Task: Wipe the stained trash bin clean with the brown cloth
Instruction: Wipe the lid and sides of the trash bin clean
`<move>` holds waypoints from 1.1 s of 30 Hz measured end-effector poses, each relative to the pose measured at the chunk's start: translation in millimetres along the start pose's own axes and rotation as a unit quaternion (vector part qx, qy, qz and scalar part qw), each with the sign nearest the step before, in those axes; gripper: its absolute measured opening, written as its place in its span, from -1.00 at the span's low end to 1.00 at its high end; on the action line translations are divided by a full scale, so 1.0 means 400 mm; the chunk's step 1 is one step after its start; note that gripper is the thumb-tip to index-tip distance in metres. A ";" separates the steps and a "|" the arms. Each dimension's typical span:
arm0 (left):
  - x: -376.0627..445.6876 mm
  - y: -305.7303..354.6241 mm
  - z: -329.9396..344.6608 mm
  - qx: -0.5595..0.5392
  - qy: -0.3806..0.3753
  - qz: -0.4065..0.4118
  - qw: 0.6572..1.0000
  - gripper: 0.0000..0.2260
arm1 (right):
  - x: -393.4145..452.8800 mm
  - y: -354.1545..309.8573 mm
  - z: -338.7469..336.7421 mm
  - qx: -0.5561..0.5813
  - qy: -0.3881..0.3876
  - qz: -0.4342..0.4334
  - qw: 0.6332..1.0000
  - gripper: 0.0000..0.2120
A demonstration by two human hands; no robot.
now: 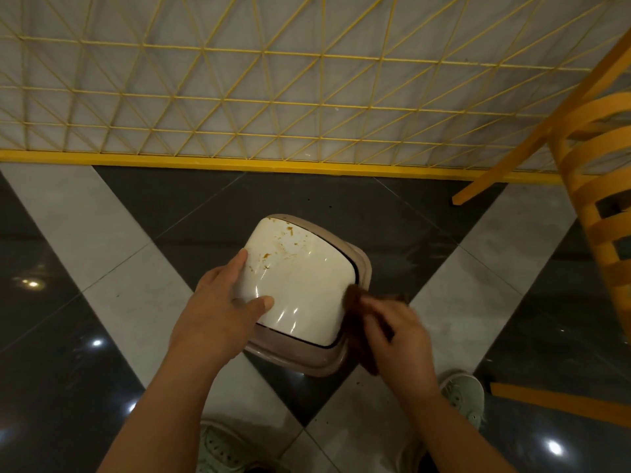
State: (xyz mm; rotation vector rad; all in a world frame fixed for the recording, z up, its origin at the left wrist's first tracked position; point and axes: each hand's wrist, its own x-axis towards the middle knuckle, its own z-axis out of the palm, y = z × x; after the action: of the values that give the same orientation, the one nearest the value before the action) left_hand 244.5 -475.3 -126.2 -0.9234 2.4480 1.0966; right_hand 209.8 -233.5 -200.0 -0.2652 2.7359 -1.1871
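A trash bin (307,285) with a cream lid in a tan rim stands on the floor below me. Orange-brown stains dot the lid's far left part. My left hand (222,305) grips the lid's left edge, thumb on top and fingers along the side. My right hand (396,339) is closed on the brown cloth (356,302), which is bunched against the bin's right edge and hangs down past the rim.
A yellow wire grid fence (273,97) with a solid yellow base bar runs across behind the bin. An orange slatted chair (594,206) stands at the right, with one leg on the floor near my right shoe (464,397). The floor has glossy black and grey tiles.
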 end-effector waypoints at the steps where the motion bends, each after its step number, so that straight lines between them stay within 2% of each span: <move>1: 0.001 -0.001 0.000 0.000 -0.001 0.001 1.000 -0.32 | 0.016 0.002 -0.006 0.032 0.062 0.041 0.997 -0.73; 3: 0.003 -0.004 0.001 -0.002 0.000 0.004 1.000 -0.32 | 0.050 -0.002 -0.003 0.065 0.129 0.089 0.986 -0.70; 7: 0.007 -0.008 0.000 0.000 -0.003 0.013 1.000 -0.31 | 0.118 -0.015 0.043 -0.016 0.026 0.089 0.996 -0.64; 12: 0.011 -0.011 0.004 -0.007 0.002 0.016 1.000 -0.30 | 0.189 -0.024 0.049 -0.046 -0.005 0.054 0.998 -0.62; 17: 0.010 -0.010 0.006 0.010 0.012 0.009 1.000 -0.30 | 0.084 -0.003 0.052 -0.039 0.017 0.059 0.997 -0.64; 21: 0.009 -0.008 0.007 0.014 0.015 0.003 1.000 -0.30 | -0.060 -0.005 0.074 -0.009 -0.030 0.030 0.999 -0.61; 24: 0.007 -0.009 0.009 0.012 0.013 0.009 1.000 -0.30 | -0.115 -0.020 0.078 0.031 -0.047 0.043 0.997 -0.64; 26: 0.005 -0.009 0.011 0.010 0.014 0.013 1.000 -0.31 | -0.120 -0.029 0.061 0.038 -0.059 0.018 0.997 -0.67; 28: 0.005 -0.010 0.012 0.007 0.019 0.015 1.000 -0.31 | -0.102 -0.041 0.042 0.049 -0.034 -0.013 0.998 -0.69; 29: 0.005 -0.011 0.012 0.005 0.021 0.015 1.000 -0.31 | -0.083 -0.047 0.038 0.060 -0.006 -0.003 0.998 -0.70; 31: 0.006 -0.013 0.014 0.002 0.023 0.013 1.000 -0.31 | -0.039 -0.060 0.041 0.088 0.036 0.072 0.993 -0.70; 33: 0.006 -0.014 0.017 0.004 0.024 0.011 1.000 -0.31 | -0.021 -0.069 0.060 0.090 0.027 0.134 0.987 -0.74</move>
State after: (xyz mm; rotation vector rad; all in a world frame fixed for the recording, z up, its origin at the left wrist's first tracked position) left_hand 246.5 -473.9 -135.0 -0.9324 2.5053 1.0828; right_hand 225.5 -267.3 -195.5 0.1529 2.5796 -1.3674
